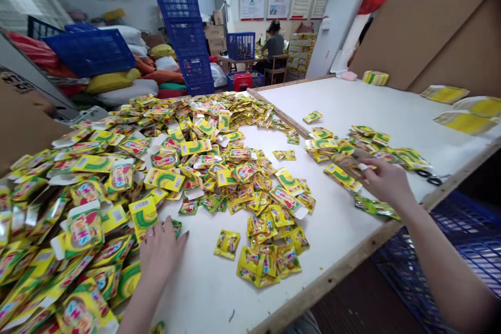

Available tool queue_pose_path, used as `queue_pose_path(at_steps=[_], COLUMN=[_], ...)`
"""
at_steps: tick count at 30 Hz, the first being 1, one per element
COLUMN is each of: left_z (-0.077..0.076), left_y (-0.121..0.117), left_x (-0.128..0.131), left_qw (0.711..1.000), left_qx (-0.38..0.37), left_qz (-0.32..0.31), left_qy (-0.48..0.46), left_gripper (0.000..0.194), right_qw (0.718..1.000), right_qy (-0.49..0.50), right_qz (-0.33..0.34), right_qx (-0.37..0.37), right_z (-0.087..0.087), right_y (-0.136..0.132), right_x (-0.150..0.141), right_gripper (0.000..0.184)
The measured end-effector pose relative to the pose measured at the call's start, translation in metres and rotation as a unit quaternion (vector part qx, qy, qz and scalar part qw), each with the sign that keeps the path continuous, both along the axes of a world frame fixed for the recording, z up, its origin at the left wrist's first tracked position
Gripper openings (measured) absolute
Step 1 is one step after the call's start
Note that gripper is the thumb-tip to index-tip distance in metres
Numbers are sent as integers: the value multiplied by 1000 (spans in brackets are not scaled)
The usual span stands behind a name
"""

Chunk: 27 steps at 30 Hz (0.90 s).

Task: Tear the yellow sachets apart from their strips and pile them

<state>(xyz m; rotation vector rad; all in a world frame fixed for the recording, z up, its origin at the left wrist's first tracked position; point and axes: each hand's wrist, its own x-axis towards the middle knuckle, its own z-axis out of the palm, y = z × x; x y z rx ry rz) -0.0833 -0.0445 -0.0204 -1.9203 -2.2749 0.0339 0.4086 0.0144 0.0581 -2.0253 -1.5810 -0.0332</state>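
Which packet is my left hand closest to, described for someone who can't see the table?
Start at the big heap of yellow packets covering the white table. At its near edge lies the left hand. The flat carton above its fingertips shows a green arc and barcode.

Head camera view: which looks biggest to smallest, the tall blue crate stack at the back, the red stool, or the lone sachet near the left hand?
1. Blue crate stack
2 and 3. Red stool and lone sachet look alike in size; the sachet is far nearer the camera, so no ranking.
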Motion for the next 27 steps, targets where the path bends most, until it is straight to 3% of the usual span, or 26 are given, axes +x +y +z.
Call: queue_pose_path(at_steps=[3, 6, 8, 10, 11, 12, 14, 16, 18, 20, 22, 24, 27], left_z=[-10, -9, -5, 2, 5, 8, 13, 17, 19, 22, 27, 31, 34], left_y=[2, 3, 2, -1, -3, -7, -14, -22, -28, -34, -38, -43, -48], left_x=[-10, -15, -17, -14, -10, -3, 15, 38, 59, 77, 89, 97, 100], left_qw=[998, 998, 995, 968, 935, 884, 742, 616, 538, 497, 472, 446, 425], left_qx=[-32, -31, -27, -6, 7, 16, -1, -48, -89, -124, -145, -152, -138], left_qz=[-40, -45, -34, -8, 8, 23, 36, 38, 42, 47, 55, 58, 56], left_qy=[25, -7, -92, -251, -355, -467, -669, -785, -837, -857, -868, -880, -893], left_gripper=[43, 41, 39, 37, 36, 36, 37, 38, 38, 38, 39, 40, 40], right_qw=[997, 984, 968, 956, 954, 954, 964, 982, 973, 910, 851, 841, 852], right_qy=[-72, -92, -90, -92, -94, -99, -98, -38, 110, 275, 339, 329, 299], right_qz=[31, 116, 187, 225, 227, 220, 186, 161, 200, 308, 392, 420, 426], right_qx=[-21, -101, -144, -167, -172, -176, -160, -92, -24, -32, -83, -89, -55], right_z=[-1, -26, -48, -67, -73, -76, -75, -63, -48, -35, -30, -30, -36], right_y=[10, 5, -5, -16, -20, -24, -31, -37, -47, -59, -69, -74, -76], right_x=[-8, -41, -61, -73, -75, -76, -77, -84, -103, -134, -169, -196, -218], right_gripper=[38, 37, 44, 51, 49, 44, 36, 35, 36, 41, 47, 49, 48])
